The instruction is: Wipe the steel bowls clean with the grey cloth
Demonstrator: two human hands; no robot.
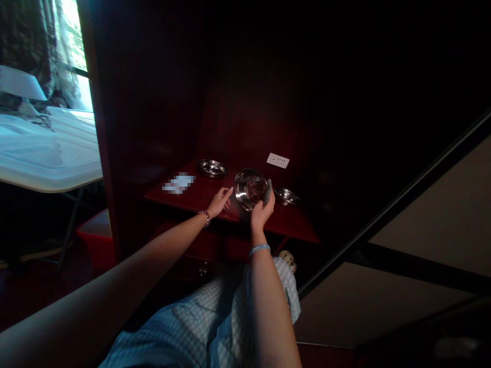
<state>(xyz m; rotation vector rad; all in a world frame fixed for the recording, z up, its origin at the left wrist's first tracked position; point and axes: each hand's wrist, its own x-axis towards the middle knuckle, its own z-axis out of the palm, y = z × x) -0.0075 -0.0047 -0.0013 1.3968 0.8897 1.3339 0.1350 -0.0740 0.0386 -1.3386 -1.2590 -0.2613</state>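
A shiny metal bowl (245,191) is tilted on its side above the dark red desk, its opening turned toward me. My right hand (263,209) grips the bowl's right edge, the thumb at the front. Something grey (269,188), cloth-like, shows between that hand and the bowl; its kind is unclear. Just left of the bowl is my left hand (220,202), fingers loosely bent and apart, with nothing visible in them. Two more metal bowls rest upright on the desk: one (213,168) behind my left hand, the other (286,196) right of my right hand.
The red desktop (184,203) has a blurred-out white item (179,183) at its left. A white socket plate (278,160) is on the back wall. A drawer latch (203,268) sits below. Further left are a red bin (95,240) and a white folding table (49,179).
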